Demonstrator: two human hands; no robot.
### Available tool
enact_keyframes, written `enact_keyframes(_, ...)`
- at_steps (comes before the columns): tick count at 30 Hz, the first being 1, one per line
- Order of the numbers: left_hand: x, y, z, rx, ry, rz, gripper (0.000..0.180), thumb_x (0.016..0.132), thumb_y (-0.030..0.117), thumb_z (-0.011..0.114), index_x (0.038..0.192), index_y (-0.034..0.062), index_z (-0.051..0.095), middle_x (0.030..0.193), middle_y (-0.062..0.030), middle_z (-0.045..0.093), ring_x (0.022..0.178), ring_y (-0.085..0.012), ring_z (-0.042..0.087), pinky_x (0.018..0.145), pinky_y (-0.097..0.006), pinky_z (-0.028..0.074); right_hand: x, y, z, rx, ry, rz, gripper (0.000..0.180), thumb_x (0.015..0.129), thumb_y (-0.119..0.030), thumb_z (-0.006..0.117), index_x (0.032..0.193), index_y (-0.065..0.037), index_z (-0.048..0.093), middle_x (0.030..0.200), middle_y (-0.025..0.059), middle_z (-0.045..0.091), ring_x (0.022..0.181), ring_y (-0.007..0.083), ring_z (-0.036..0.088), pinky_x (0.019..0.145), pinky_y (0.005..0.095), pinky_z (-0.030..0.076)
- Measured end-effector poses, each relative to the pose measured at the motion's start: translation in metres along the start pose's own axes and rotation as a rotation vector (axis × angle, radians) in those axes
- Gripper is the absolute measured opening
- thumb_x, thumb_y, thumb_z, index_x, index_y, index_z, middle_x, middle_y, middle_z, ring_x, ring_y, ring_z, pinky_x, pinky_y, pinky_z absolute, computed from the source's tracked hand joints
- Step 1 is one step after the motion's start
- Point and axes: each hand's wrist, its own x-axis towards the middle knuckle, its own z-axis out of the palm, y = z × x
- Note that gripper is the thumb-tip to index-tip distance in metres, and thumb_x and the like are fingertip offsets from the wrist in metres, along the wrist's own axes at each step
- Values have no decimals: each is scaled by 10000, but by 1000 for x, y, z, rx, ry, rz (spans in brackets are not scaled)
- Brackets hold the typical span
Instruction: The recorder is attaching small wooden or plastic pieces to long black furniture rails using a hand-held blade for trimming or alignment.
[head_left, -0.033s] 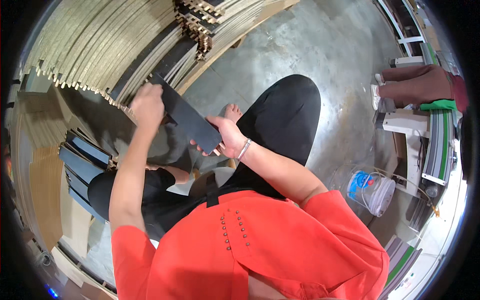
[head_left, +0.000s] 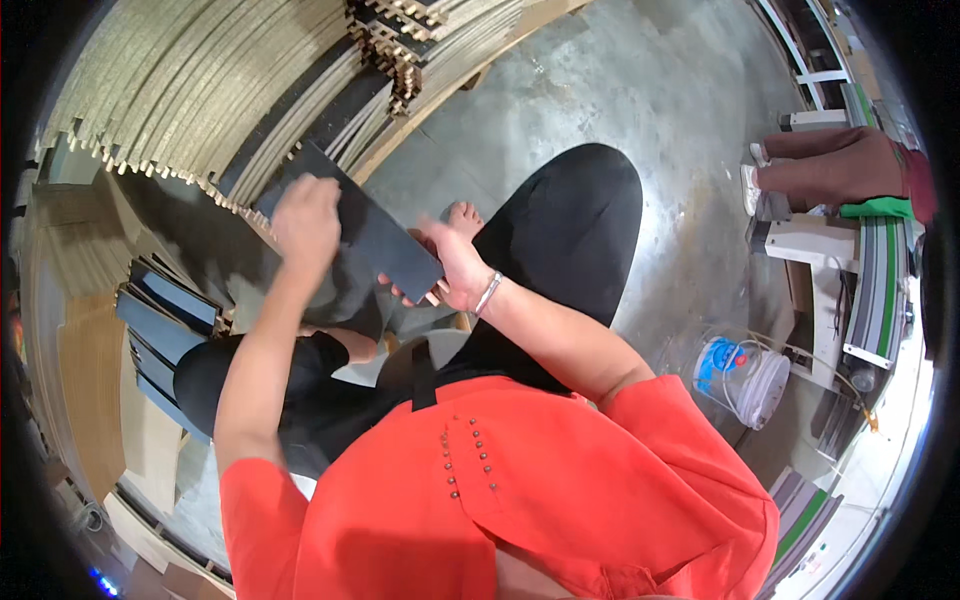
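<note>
Dark grey, a smooth rectangular board [head_left: 376, 236] is resting in the right hand [head_left: 460, 266], whose fingers are gripping the near end. The left hand [head_left: 308, 222] is curling nearer the far end; whether pinching, I cannot tell.

Panel [head_left: 378, 232] dark grey; shirt [head_left: 580, 470] red; trousers [head_left: 565, 250] black; striped boards [head_left: 880, 275] grey, green.
</note>
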Motion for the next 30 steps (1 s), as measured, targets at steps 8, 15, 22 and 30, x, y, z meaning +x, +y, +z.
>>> enact_keyframes(8,-22,39,-26,-281,-41,-74,39,764,69,613,729,71,630,690,-92,567,649,-289,583,564,-389,457,3,-5,4,-31,-33,-100,868,881,-741,264,1295,-11,481,1158,156,594,948,261,604,712,476,523)
enact_keyframes(15,-69,95,-42,-629,-106,26,41,736,47,663,740,45,622,651,-94,521,612,-274,555,556,-376,428,7,-6,4,78,82,-81,825,892,-741,229,1155,-43,580,981,166,670,772,262,628,658,426,514)
enact_keyframes(22,-38,48,-34,-346,-186,-249,73,827,67,595,777,30,633,735,-127,602,696,-271,601,652,-391,475,14,-5,8,-20,44,-149,736,905,-696,335,1193,-54,552,925,101,652,721,245,633,636,423,552)
enact_keyframes(30,-67,55,-63,-554,-192,-265,82,744,57,702,806,15,667,696,-102,584,625,-239,592,572,-330,451,2,6,-8,-118,17,-196,427,934,-425,559,1051,-15,582,906,143,657,676,248,648,548,402,549)
